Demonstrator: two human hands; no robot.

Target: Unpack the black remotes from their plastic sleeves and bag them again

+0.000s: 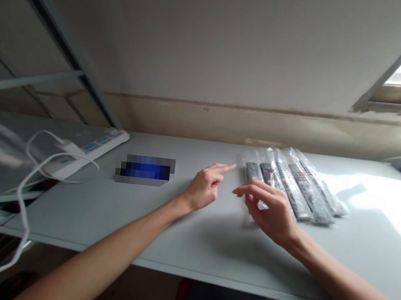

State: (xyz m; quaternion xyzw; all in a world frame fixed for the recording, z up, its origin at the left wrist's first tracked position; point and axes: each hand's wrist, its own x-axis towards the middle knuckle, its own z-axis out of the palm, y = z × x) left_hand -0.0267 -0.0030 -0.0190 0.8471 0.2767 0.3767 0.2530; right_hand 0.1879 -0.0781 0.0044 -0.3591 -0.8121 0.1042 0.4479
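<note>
Several dark remote controls in clear plastic bags (305, 192) lie side by side, fanned out on the right half of the grey table (177, 233). My left hand (203, 188) is just left of them, its index finger stretched toward the leftmost bag and other fingers curled; nothing shows in it. Over the near end of the leftmost bagged remote control (254, 171) is my right hand (269, 212), fingers loosely bent and apart from the thumb. It hides part of that remote. Whether it touches the plastic, I cannot tell.
A blurred-out blue and black item (145, 170) lies left of my hands. Farther left are a white power strip (91, 153) and a white cable (23, 203) hanging over the front edge. A metal frame (95, 91) stands at the left, before the wall (206, 122).
</note>
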